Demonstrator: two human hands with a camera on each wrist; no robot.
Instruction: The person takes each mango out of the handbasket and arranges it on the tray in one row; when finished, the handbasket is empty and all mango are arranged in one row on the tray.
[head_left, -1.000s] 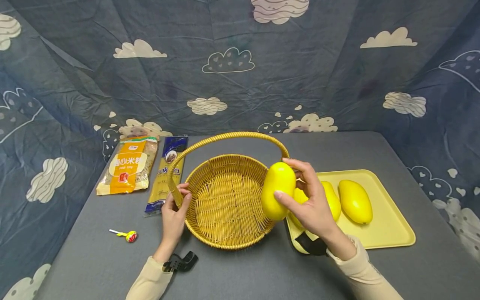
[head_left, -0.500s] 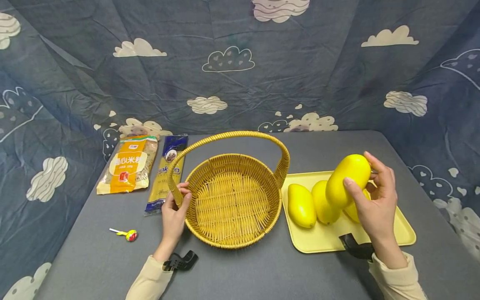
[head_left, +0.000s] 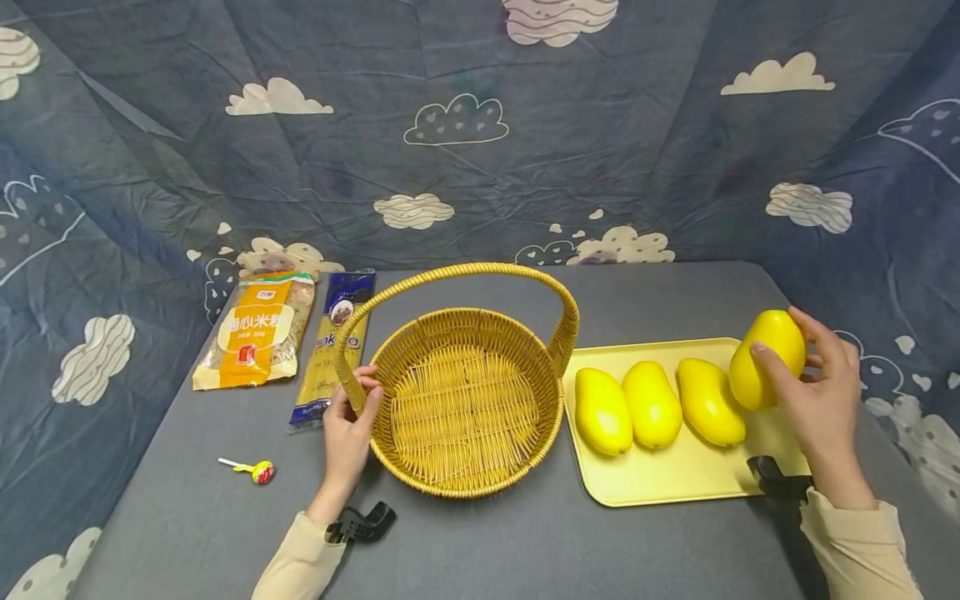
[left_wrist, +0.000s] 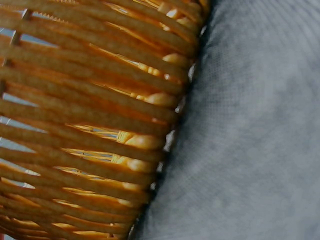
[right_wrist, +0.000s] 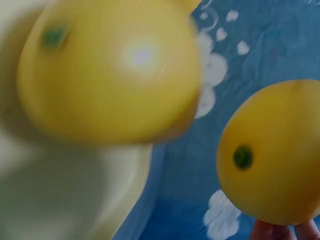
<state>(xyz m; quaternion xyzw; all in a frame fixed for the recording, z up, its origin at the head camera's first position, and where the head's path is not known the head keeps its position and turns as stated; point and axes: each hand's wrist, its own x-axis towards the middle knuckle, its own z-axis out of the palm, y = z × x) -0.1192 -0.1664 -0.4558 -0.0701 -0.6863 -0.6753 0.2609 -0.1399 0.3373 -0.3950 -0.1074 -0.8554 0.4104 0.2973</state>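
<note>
My right hand (head_left: pixel 825 387) grips a yellow mango (head_left: pixel 767 360) above the right end of a pale yellow tray (head_left: pixel 675 483). In the right wrist view the held mango (right_wrist: pixel 275 155) shows its green stem spot, with fingertips (right_wrist: pixel 282 232) under it. Three more mangoes lie in a row on the tray: a left one (head_left: pixel 603 412), a middle one (head_left: pixel 652 406) and a right one (head_left: pixel 711 403). My left hand (head_left: pixel 351 429) pinches the left rim of a wicker basket (head_left: pixel 465 487) at the foot of its arched handle. Woven basket wall (left_wrist: pixel 90 110) fills much of the left wrist view.
Behind the left hand lie a blue-and-gold pasta packet (head_left: pixel 322 367) and an orange-labelled food bag (head_left: pixel 258 333). A lollipop (head_left: pixel 258 472) lies on the grey table (head_left: pixel 480 550) at front left. A cloud-patterned cloth (head_left: pixel 465 192) stands behind.
My right hand has carried the mango from the basket's right rim rightward over the tray to its right end. The left hand and the basket have stayed put.
</note>
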